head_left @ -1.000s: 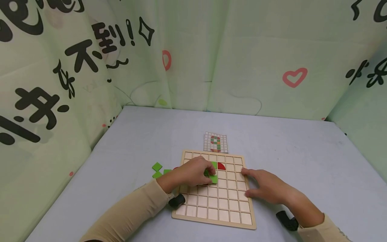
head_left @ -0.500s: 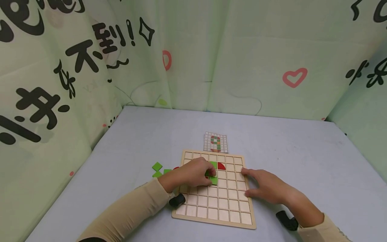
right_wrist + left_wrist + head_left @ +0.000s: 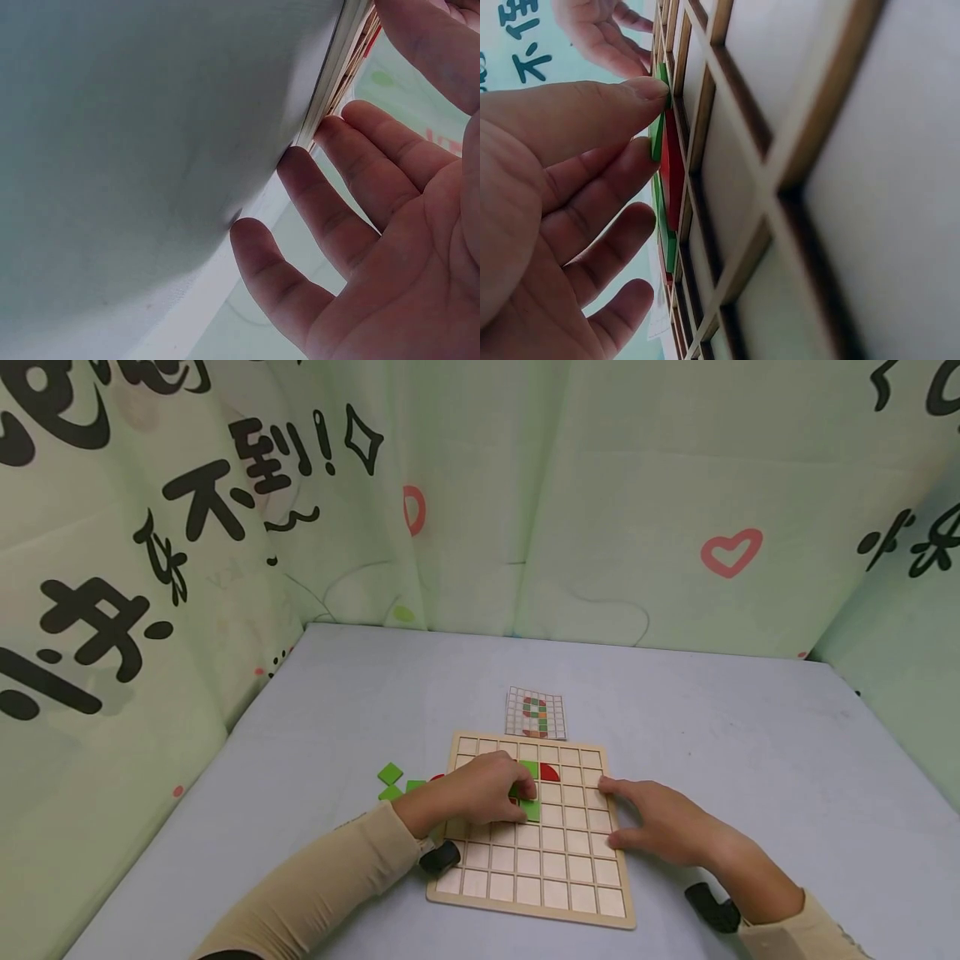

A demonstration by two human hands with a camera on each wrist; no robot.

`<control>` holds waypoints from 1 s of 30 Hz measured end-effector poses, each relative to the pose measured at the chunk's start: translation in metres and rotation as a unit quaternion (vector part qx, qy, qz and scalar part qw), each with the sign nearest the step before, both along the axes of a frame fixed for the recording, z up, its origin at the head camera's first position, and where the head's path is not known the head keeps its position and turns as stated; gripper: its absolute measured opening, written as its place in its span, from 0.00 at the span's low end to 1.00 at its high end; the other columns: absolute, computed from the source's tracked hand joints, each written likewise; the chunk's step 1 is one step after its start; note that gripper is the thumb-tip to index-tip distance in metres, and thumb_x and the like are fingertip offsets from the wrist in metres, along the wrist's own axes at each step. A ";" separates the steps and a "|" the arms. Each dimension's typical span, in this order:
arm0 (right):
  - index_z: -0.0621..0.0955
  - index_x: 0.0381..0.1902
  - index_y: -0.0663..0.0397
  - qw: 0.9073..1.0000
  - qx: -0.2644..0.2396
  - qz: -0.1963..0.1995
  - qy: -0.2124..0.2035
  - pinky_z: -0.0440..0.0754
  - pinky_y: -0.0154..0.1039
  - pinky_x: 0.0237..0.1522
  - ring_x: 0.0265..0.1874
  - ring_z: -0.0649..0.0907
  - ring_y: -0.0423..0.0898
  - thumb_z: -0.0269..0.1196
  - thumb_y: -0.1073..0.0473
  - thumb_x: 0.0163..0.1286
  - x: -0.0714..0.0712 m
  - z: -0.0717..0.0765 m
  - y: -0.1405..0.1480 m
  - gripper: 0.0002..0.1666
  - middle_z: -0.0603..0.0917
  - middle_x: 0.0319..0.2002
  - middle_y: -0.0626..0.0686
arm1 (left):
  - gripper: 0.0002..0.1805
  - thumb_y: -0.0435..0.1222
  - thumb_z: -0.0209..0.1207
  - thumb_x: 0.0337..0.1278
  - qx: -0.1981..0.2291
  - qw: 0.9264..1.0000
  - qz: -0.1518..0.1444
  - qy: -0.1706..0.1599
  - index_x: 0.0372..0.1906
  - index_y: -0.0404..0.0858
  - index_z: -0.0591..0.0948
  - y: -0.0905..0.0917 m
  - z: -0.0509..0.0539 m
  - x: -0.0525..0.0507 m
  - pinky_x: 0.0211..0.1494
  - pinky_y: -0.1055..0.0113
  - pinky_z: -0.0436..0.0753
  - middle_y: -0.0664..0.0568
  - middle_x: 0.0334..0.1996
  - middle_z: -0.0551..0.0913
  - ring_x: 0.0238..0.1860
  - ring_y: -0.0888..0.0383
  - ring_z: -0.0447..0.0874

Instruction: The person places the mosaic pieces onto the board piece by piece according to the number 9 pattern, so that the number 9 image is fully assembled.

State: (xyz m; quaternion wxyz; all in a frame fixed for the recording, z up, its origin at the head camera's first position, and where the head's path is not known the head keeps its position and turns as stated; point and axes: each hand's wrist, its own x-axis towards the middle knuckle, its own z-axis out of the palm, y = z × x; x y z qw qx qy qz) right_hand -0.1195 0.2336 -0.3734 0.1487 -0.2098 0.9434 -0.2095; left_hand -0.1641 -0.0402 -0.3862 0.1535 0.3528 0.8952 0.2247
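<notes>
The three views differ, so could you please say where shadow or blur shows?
Head view: even light, a faint shadow below the right hand; left wrist view: the nearest bars of the grid board look soft; right wrist view: the tabletop lies mostly in grey shade, paler lower down.

On the pale green curtain [image 3: 615, 510], the black characters 不 [image 3: 201, 497] and 到 [image 3: 266, 467], plus an exclamation mark [image 3: 322, 435], can be read toward ten o'clock; a red heart outline [image 3: 727, 571] is printed toward two. On the card [image 3: 557, 718] at the board's [image 3: 528, 890] twelve o'clock, a tiled figure resembling 9 [image 3: 542, 713] is shown. Other characters are cropped or unclear.
</notes>
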 end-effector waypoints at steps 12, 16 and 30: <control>0.71 0.69 0.64 1.000 -0.004 -0.002 -0.007 0.68 0.62 0.62 0.66 0.71 0.66 0.73 0.50 0.60 0.001 0.000 -0.001 0.44 0.74 0.66 0.66 | 0.07 0.40 0.71 0.57 -0.014 1.000 -0.003 0.014 0.40 0.46 0.87 0.000 0.001 0.001 0.49 0.72 0.73 0.68 0.33 0.81 0.41 0.67 0.72; 0.71 0.69 0.64 1.000 -0.004 -0.001 -0.005 0.68 0.62 0.63 0.66 0.71 0.66 0.73 0.50 0.60 0.001 0.001 0.000 0.44 0.74 0.66 0.65 | 0.07 0.40 0.71 0.57 -0.016 1.000 0.000 0.009 0.41 0.46 0.88 0.000 0.000 0.000 0.49 0.72 0.73 0.67 0.33 0.81 0.41 0.67 0.72; 0.71 0.69 0.65 1.000 -0.001 0.002 -0.003 0.68 0.62 0.63 0.66 0.71 0.66 0.73 0.51 0.60 0.001 0.002 -0.001 0.44 0.74 0.66 0.66 | 0.08 0.40 0.70 0.58 -0.026 1.000 0.008 0.010 0.41 0.45 0.87 0.003 0.002 0.002 0.47 0.72 0.72 0.67 0.32 0.80 0.39 0.66 0.71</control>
